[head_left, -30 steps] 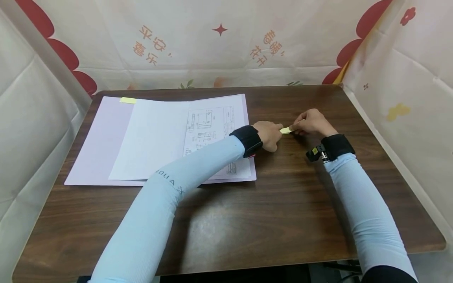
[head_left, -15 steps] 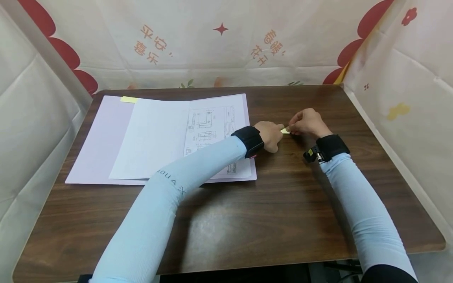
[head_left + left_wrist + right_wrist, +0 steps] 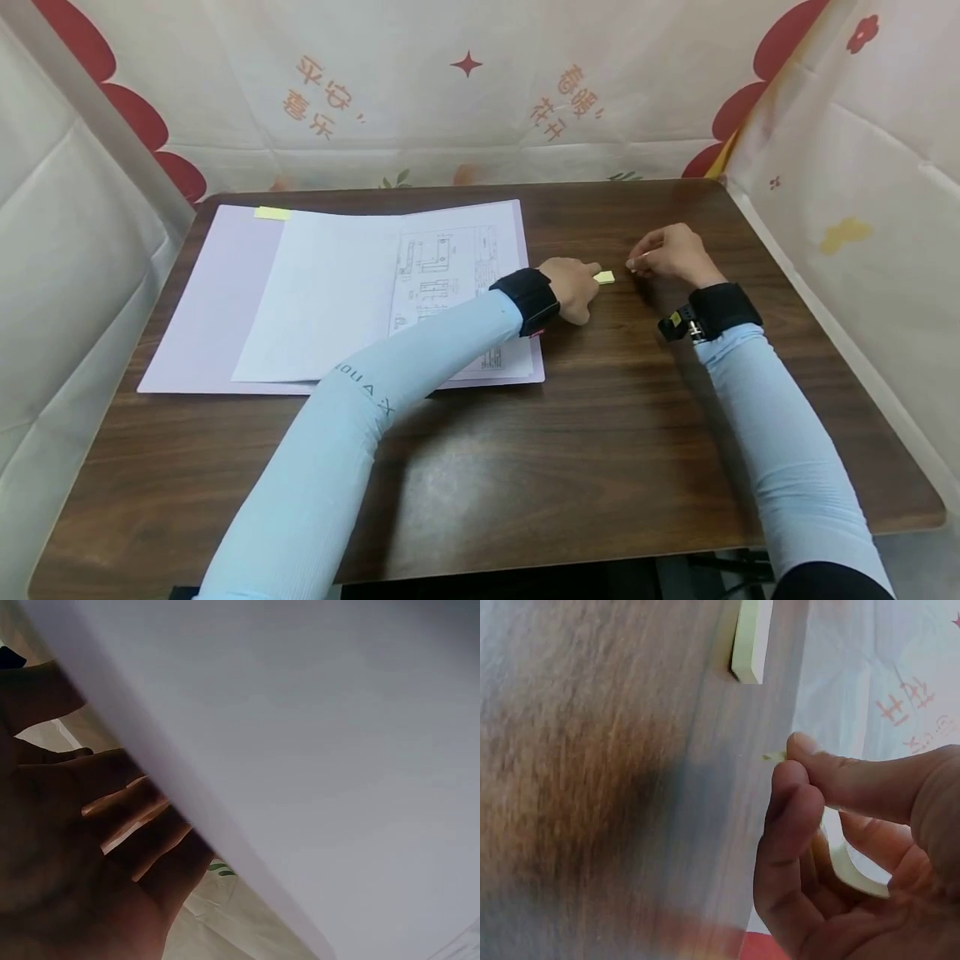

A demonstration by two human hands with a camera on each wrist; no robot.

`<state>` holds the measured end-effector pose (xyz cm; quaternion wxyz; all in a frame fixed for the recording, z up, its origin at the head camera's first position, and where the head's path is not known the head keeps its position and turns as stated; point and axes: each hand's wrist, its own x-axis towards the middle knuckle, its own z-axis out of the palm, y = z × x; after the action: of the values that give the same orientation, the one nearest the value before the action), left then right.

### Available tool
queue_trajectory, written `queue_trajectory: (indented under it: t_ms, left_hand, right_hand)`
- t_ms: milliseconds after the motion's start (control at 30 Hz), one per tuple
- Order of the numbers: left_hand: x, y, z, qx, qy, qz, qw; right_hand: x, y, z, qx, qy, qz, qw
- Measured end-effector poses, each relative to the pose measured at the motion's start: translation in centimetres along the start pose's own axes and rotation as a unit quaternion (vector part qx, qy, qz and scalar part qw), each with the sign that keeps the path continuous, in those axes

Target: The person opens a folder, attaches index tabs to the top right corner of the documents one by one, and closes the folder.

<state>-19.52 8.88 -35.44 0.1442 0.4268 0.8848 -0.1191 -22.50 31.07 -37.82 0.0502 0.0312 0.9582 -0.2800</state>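
Observation:
My left hand (image 3: 570, 287) lies palm down just right of the folder, a finger reaching onto a small yellow sticky note pad (image 3: 605, 277) on the table. The thumb stays apart from the pad. In the left wrist view the fingers (image 3: 120, 802) look fairly straight. To the right, my right hand (image 3: 673, 252) is off the pad. Its thumb and fingertips pinch a yellow sticky note (image 3: 855, 877), which curls behind the fingers in the right wrist view. The pad's end (image 3: 750, 641) shows above that hand.
A lilac folder (image 3: 202, 308) lies on the wooden table (image 3: 570, 467), with white sheets (image 3: 322, 292) and a printed technical drawing (image 3: 435, 250). A yellow sticky note (image 3: 272, 213) sticks out at the top edge. Curtains (image 3: 465, 117) surround the table's back and sides.
My right hand has come away from the pad toward the right, carrying a sticky note. Half a second ago it was at the pad. The left hand has stayed in place.

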Motion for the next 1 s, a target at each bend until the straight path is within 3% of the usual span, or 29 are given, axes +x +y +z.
queue_trajectory:
  t_ms: [300,433,533,667,833,1000]
  left_hand:
    - [0.4,0.7,0.0,-0.021,0.001,-0.013,0.9997]
    - [0.2,0.6,0.2,-0.027,0.017,-0.013,0.9994]
    - [-0.4,0.5,0.1,-0.034,0.036,-0.004,0.9988]
    - [-2.7,0.3,-0.5,-0.041,0.058,0.01,0.9974]
    - [-6.1,-2.5,-0.8,-0.065,0.111,0.01,0.9917]
    - [-8.5,-7.2,0.3,-0.097,0.127,-0.04,0.9863]
  right_hand:
    - [-1.2,-0.9,-0.1,0.002,0.011,-0.008,1.0]
    - [-1.2,-1.9,-0.1,0.003,0.022,-0.026,0.999]
    - [-1.0,-2.6,-0.1,0.002,0.025,-0.029,0.999]
    - [-0.8,-2.8,0.0,-0.001,0.036,-0.03,0.999]
    - [-1.1,-3.5,0.0,0.005,0.057,-0.043,0.997]
    - [-0.8,-4.8,0.2,0.014,0.057,-0.053,0.997]
